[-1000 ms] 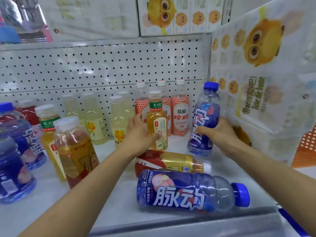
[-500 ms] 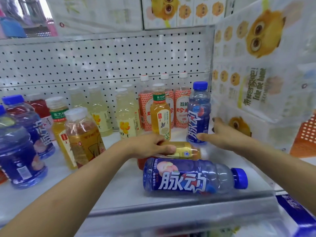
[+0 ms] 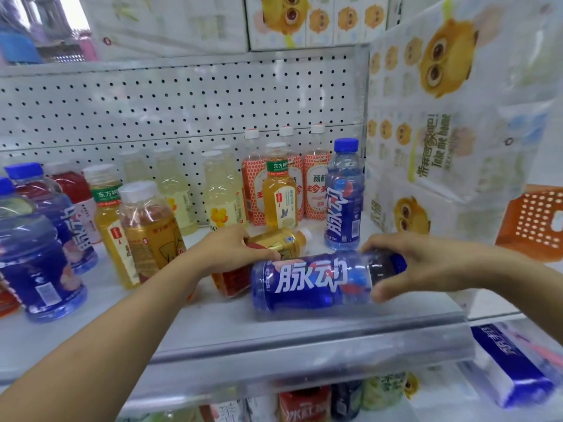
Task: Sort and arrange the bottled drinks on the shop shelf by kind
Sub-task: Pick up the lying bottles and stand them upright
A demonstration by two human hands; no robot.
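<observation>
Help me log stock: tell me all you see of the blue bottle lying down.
The lying blue bottle is clear plastic holding blue drink, its blue wrap bearing white characters and a pink fruit picture. It lies on the shelf near the front lip, base left. The right hand grips its neck end, covering the cap. Behind lies an amber tea bottle, gripped by the left hand.

Lying blue bottle (image 3: pixel 307 281) reads 脉动 — wrapped pack (image 3: pixel 457 117), "Take me home".
</observation>
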